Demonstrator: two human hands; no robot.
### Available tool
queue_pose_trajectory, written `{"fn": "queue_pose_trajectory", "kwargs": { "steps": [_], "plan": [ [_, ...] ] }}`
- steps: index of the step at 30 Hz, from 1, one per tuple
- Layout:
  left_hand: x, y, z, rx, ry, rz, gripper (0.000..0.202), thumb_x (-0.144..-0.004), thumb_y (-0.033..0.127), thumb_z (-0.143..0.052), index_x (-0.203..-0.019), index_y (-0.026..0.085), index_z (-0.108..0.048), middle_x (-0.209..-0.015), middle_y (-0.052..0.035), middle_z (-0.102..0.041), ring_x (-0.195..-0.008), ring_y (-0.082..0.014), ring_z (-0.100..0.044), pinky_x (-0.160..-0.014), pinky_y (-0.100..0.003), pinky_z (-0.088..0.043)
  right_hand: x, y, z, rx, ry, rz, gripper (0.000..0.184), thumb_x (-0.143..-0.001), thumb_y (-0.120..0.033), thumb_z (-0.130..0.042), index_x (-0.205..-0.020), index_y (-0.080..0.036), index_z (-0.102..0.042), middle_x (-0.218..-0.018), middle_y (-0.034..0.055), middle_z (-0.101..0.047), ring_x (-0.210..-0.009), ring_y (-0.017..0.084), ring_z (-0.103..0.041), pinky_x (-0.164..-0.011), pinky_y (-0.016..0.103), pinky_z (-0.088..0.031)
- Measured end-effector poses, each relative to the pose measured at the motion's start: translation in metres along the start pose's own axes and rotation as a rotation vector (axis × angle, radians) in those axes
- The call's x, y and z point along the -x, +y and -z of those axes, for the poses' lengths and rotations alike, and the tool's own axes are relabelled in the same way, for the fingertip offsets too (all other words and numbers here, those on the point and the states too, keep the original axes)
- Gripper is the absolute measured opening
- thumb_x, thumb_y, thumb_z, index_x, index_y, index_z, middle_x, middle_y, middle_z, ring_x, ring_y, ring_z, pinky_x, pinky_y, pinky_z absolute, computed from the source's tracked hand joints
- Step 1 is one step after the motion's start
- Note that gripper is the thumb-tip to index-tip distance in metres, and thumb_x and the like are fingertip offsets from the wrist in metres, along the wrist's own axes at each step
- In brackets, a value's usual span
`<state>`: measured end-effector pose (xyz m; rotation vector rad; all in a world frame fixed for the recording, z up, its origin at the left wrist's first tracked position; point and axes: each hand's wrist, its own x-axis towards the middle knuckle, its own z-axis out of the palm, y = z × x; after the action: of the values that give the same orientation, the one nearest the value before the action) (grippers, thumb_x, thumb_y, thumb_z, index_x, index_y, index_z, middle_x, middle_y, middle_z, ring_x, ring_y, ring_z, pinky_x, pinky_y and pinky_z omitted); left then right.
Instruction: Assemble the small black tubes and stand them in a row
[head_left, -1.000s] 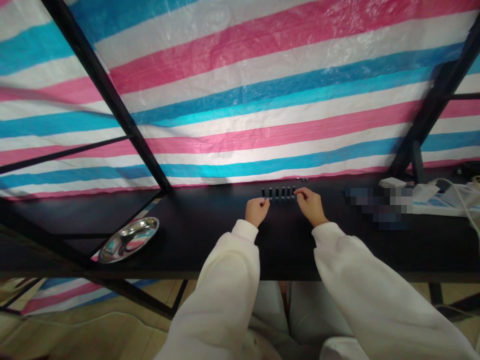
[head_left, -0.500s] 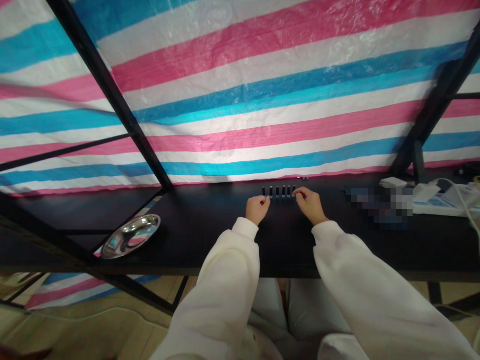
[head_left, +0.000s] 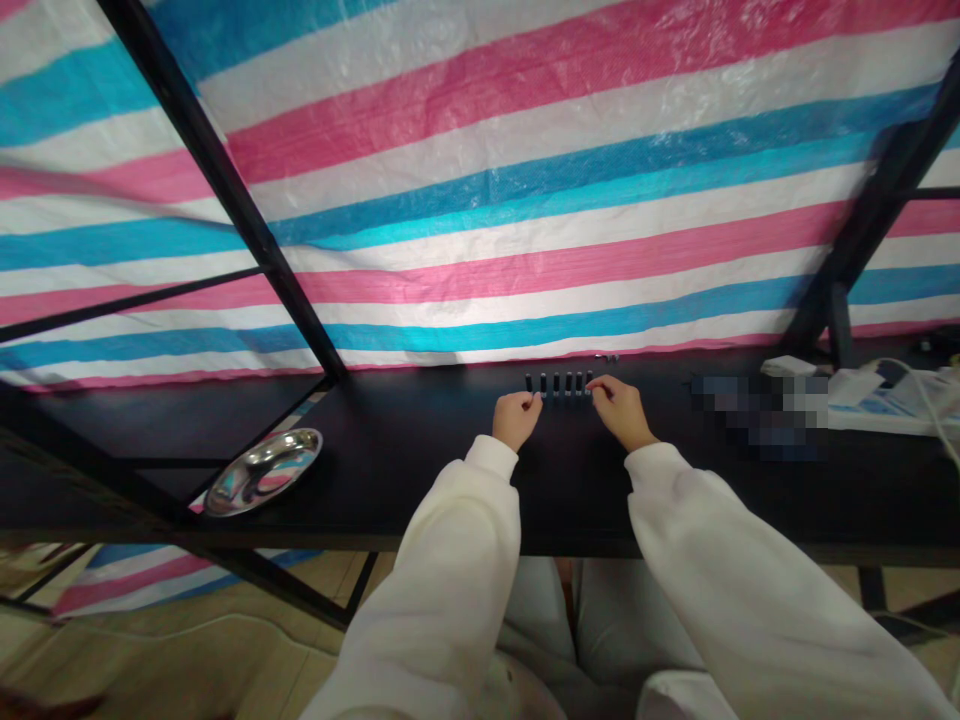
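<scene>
A row of several small dark cylinder-like pieces with pale lower ends, among them a middle piece (head_left: 556, 384), stands on the black table (head_left: 420, 430). My left hand (head_left: 516, 418) is closed just in front of the row's left end, thumb and forefinger together; whatever is between them is too small to make out. At the right end, the closed fingers of my right hand (head_left: 618, 408) meet the last dark piece (head_left: 589, 377). Whether they grip it I cannot tell, as the fingertips cover its lower part.
Behind the row lie a few tiny metallic bits (head_left: 609, 358). A shiny steel dish (head_left: 264, 472) sits at the left by the black frame post (head_left: 262, 245). To the right are a white power strip (head_left: 877, 418) with cables and a blurred-out patch (head_left: 757, 410). Striped sheeting (head_left: 525, 240) hangs behind.
</scene>
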<state>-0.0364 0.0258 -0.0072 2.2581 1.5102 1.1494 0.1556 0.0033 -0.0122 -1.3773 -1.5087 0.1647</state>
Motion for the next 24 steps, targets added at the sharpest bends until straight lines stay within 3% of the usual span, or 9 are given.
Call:
{"fn": "queue_pose_trajectory", "kwargs": {
  "steps": [24],
  "plan": [
    [0.0002, -0.0006, -0.0006, -0.006, 0.001, -0.01, 0.042, -0.08, 0.036, -0.04, -0.043, 0.016, -0.035, -0.044, 0.0036, -0.032, -0.046, -0.0077, -0.033, -0.054, -0.023, -0.027, 0.0007, -0.0029, 0.0003, 0.006, 0.018, 0.032, 0.026, -0.071, -0.024, -0.04, -0.074, -0.017, -0.064, -0.058, 0.0018, -0.059, -0.051, 0.014, -0.052, -0.056, 0.026, -0.04]
  ]
}}
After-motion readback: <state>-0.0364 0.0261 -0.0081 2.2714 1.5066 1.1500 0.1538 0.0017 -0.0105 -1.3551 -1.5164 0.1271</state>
